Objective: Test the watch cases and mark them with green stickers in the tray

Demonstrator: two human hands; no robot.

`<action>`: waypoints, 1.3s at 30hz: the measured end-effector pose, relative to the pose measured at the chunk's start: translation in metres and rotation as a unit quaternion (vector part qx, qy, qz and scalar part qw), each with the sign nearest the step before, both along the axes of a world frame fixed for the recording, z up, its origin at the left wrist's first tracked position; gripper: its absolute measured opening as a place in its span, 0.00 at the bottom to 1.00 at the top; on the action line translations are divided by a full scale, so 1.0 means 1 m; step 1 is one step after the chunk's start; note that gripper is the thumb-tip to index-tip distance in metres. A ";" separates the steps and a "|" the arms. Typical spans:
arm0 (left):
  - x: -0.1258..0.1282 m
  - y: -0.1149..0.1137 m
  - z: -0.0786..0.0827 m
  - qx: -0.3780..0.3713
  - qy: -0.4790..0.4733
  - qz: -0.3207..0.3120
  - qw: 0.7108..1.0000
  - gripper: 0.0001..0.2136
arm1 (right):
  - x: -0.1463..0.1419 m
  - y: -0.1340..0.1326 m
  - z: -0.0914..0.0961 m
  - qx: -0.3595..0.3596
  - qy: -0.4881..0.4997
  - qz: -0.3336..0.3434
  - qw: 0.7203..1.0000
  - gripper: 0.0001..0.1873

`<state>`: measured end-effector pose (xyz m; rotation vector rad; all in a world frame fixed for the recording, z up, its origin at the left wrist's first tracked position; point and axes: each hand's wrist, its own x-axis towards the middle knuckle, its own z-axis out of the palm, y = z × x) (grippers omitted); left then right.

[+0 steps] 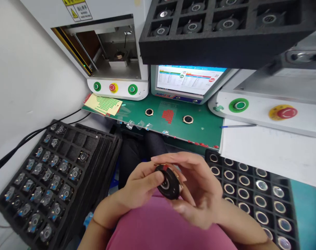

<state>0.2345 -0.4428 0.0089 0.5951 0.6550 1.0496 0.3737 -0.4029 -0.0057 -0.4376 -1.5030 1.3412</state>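
Black round disc [169, 183], your left hand [139, 184] pinching its edge, your right hand [201, 189] curled around it, monitor [189, 80] ahead showing green OK, red NG badges

Stacked trays [74, 140] left, ring tray [284, 181] right, green mat [204, 130] ahead — open

Foam tray [74, 141] left; monitor [191, 81] behind green mat [202, 131]; ring tray [269, 183] right.

A person's left hand [139, 187] and right hand [199, 194] grip a round black disc [169, 184] above the lap, left thumb on its face. Two loose rings [188, 119] lie mid-worktop on the green mat [204, 133], foam trays [71, 139] at its left and right edges.
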 end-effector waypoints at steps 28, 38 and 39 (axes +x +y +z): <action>-0.002 0.001 -0.006 -0.066 0.021 0.010 0.998 0.20 | -0.009 0.008 -0.016 0.079 0.043 0.003 0.996 0.27; 0.009 0.040 -0.050 0.108 0.444 0.128 0.880 0.08 | -0.001 0.025 -0.055 -0.219 -0.135 -0.100 0.961 0.10; 0.010 0.042 -0.055 0.100 0.448 0.115 0.881 0.08 | 0.000 0.027 -0.061 -0.189 -0.166 -0.126 0.960 0.10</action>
